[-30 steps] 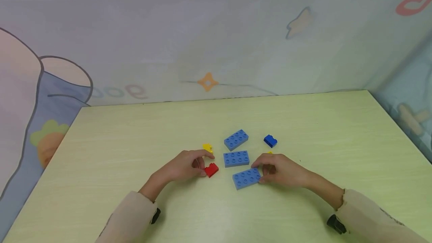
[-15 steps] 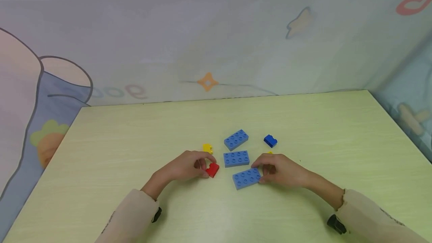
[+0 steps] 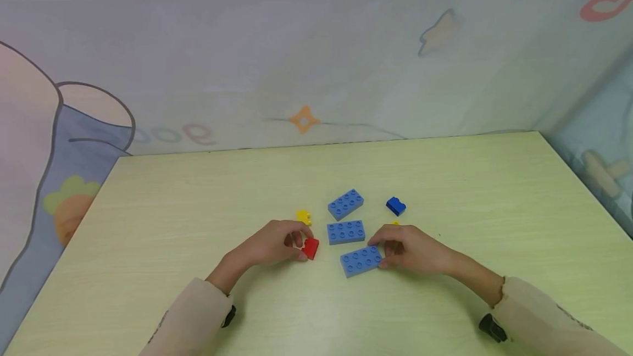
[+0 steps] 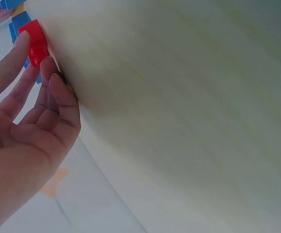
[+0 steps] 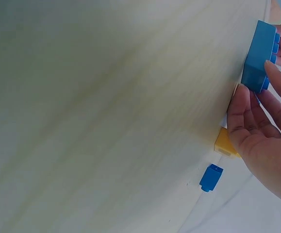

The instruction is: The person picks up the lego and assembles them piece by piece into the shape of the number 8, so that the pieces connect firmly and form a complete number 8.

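Between thumb and fingers my left hand [image 3: 277, 243] pinches a small red toy brick [image 3: 311, 249], whose studs point toward the palm in the left wrist view. My right hand [image 3: 415, 249] grips the right end of a light blue eight-stud brick [image 3: 360, 261], the nearest of three alike. Just behind it lies the second light blue brick [image 3: 345, 232], and farther back, at a slant, the third light blue brick [image 3: 345, 205]. A small yellow brick [image 3: 304, 217] lies beyond my left fingers. Behind my right hand another yellow brick [image 5: 225, 143] is mostly hidden in the head view.
A small dark blue brick [image 3: 396, 206] lies on its side toward the back right. All of it rests on a pale wooden table [image 3: 198, 196]. A printed cloth [image 3: 222, 59] hangs along the table's far edge.
The left hand has shifted slightly right and closed on the red brick, turning it a little. The right hand and the blue bricks stay where they were.
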Available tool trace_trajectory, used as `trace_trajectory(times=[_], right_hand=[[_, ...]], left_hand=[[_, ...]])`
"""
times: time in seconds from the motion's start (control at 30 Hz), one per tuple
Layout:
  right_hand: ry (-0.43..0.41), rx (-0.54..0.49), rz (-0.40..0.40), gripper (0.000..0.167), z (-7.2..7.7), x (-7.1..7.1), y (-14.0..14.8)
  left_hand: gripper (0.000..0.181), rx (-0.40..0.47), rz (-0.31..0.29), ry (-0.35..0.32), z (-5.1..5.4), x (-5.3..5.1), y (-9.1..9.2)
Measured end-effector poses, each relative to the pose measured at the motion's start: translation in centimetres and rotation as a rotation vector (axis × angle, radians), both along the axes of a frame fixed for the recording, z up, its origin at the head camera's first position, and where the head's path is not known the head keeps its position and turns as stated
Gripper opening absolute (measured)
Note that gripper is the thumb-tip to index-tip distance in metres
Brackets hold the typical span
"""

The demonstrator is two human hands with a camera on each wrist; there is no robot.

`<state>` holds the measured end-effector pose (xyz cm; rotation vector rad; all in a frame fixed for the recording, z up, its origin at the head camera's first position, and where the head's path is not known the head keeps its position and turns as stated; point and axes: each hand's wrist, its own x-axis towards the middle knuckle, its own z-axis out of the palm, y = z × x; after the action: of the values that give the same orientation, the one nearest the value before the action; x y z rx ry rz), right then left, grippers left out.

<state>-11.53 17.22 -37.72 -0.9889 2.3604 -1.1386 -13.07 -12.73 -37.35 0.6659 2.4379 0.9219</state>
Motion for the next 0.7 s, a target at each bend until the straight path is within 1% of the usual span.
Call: trace_trajectory(times=[0.17, 0.37, 0.53, 0.7], right_hand=[[0.005, -0.002, 0.002, 0.028, 0.00, 0.02, 0.01], [0.019, -0.001, 0.004, 0.028, -0.07, 0.00, 0.02], [0.021, 0.012, 0.001, 0.028, -0.07, -0.03, 0.02], [0.020, 0.018, 0.000, 0.028, -0.08, -0.08, 0.01]], left_hand=[[0.027, 0.005, 0.004, 0.019, 0.03, 0.11, 0.01], [0.026, -0.006, 0.032, 0.024, 0.31, 0.41, 0.13], [0.026, 0.024, 0.053, 0.019, 0.57, 0.54, 0.16], [0.027, 0.058, 0.069, 0.035, 0.69, 0.56, 0.12]])
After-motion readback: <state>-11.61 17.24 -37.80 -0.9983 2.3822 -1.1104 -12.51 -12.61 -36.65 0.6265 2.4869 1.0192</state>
